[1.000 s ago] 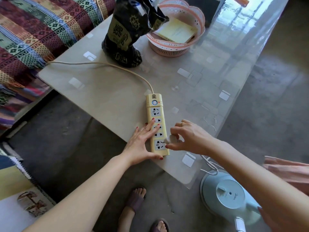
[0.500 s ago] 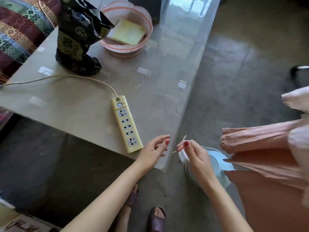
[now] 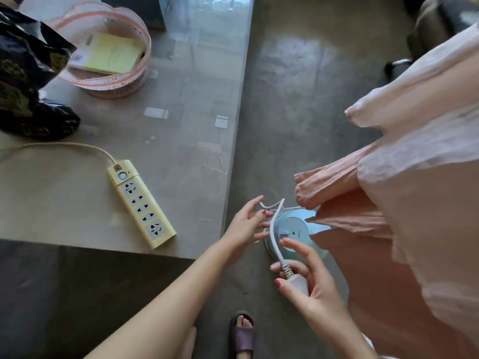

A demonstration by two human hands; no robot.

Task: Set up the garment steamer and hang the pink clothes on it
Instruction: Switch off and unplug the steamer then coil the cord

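The garment steamer's round pale-blue base stands on the floor beside the table corner. My right hand grips the steamer's white plug just in front of the base. The white cord runs up from the plug to my left hand, whose fingers pinch a loop of it. The pink clothes hang at the right and drape over part of the base. A yellow power strip lies on the table with all its sockets free.
The glass-topped table also carries a pink basket holding a yellow pad and a black bag. A sandalled foot stands on the grey floor below my hands. A chair leg shows at the far right.
The plug has come away from the power strip and moved right and down over the steamer base. My left hand left the strip and took hold of the cord. The view swung right.
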